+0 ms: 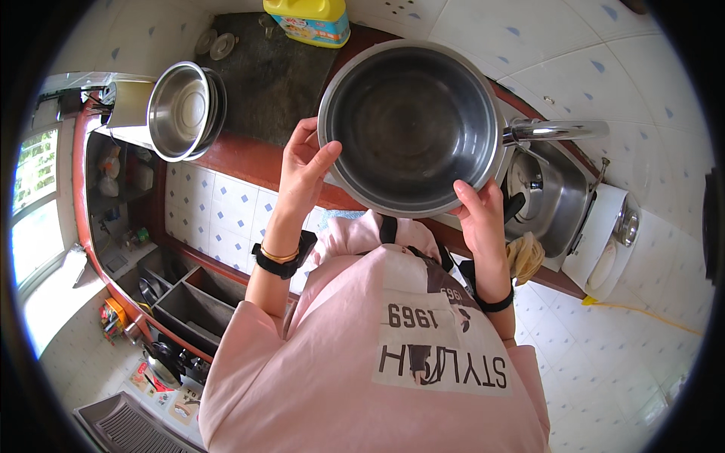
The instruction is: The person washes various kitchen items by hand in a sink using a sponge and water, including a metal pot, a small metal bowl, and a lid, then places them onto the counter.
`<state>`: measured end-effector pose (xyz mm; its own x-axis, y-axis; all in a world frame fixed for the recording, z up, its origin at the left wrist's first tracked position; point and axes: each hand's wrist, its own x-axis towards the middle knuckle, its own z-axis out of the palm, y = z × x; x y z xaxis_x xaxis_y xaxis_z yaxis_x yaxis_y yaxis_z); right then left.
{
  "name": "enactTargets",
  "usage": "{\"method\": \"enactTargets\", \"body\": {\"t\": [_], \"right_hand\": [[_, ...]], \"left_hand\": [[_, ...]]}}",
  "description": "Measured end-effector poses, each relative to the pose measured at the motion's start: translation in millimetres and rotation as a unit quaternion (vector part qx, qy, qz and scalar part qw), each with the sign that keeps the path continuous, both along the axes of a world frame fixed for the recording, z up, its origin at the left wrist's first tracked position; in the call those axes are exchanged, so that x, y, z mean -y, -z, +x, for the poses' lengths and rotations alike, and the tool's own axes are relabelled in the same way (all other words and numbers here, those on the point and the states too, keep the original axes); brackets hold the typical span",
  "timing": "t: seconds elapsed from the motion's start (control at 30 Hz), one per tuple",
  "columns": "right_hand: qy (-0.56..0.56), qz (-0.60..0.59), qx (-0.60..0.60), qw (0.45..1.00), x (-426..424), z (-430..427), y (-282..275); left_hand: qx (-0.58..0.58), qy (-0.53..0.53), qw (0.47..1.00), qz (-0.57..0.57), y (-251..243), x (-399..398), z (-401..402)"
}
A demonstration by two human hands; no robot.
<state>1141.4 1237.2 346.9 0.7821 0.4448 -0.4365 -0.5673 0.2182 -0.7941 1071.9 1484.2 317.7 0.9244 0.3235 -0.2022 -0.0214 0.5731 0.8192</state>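
A large round metal basin (413,124) is held up in front of me, its dark, shiny inside facing the camera. My left hand (308,161) grips its rim on the left, thumb on top. At the lower right of the rim, my right hand (478,212) pinches the edge with the thumb over it. The basin hides part of the counter beneath. To its right are a chrome faucet (552,130) and a steel sink (558,187). A round metal lid (527,187) with a knob lies in the sink.
Stacked steel bowls (180,110) stand at the counter's left edge. A yellow jug (311,22) is by the back wall, near small glass lids (222,46). Beige rubber gloves (525,256) hang at the sink's front. A white rack (597,243) holds dishes. An open-topped divided cabinet (195,306) lies left.
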Motion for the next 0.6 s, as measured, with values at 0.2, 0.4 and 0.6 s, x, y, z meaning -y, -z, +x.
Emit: {"method": "enactTargets", "body": {"t": [0.2, 0.4, 0.6], "right_hand": [[0.012, 0.015, 0.002, 1.0, 0, -1, -12], [0.035, 0.018, 0.025, 0.999, -4, -1, -14], [-0.003, 0.003, -0.036, 0.999, -11, 4, -4]], "left_hand": [[0.045, 0.001, 0.999, -0.008, -13, -6, -3], [0.04, -0.011, 0.999, -0.011, -20, -4, -1], [-0.081, 0.018, 0.994, 0.073, -18, -9, 6]]}}
